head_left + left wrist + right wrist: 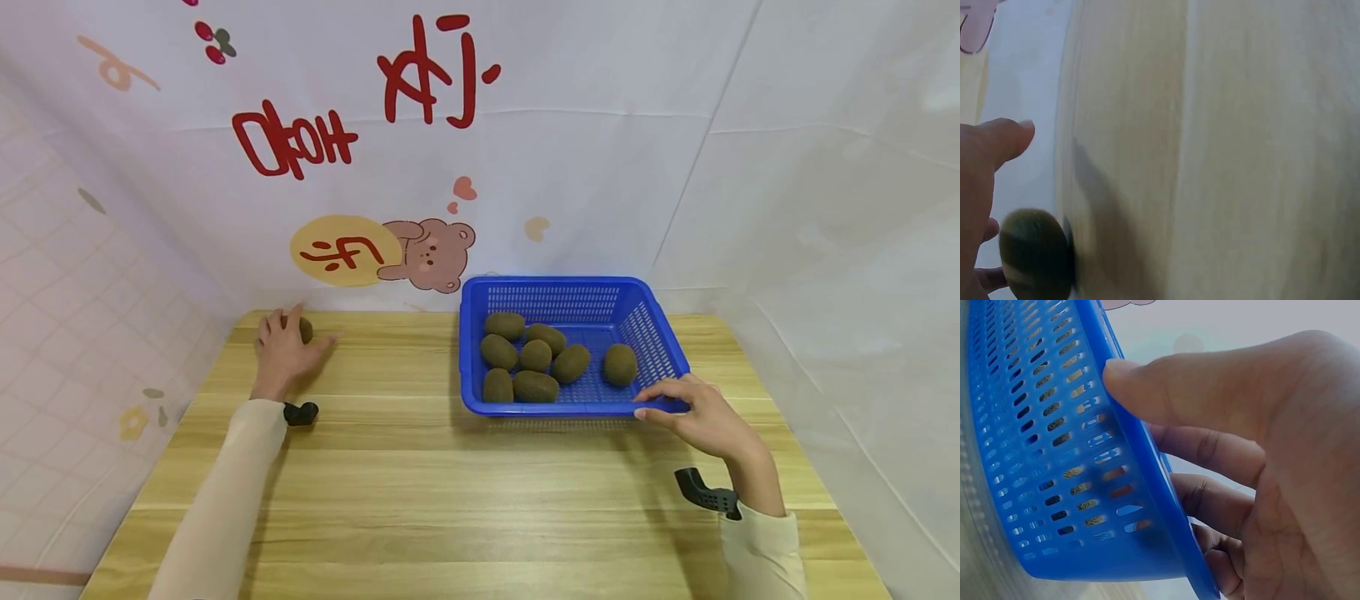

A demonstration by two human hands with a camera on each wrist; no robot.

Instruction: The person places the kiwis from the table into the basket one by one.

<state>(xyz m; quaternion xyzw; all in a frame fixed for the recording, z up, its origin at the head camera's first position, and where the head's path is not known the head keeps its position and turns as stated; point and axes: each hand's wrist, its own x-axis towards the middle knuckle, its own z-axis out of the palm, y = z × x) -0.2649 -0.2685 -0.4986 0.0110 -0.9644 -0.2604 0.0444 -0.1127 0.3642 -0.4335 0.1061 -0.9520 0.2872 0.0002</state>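
At the table's far left corner, my left hand [283, 348] reaches over a single brown kiwi [305, 330]. Its thumb sticks out away from the fruit, and the other fingers lie at the kiwi's far side. The left wrist view shows this kiwi [1036, 255] on the wood, with the thumb [1007, 140] apart from it. My right hand [705, 417] holds the front right corner of a blue plastic basket [551, 409], thumb on the rim and fingers over it. Several kiwis [536, 356] lie inside, mostly at the left, with one kiwi [620, 365] apart on the right.
The wooden table [420, 500] backs onto a white cloth [600, 150] printed with red characters and a pink bear. More pale cloth hangs at both sides. Each wrist wears a black camera mount, such as the right mount [705, 493].
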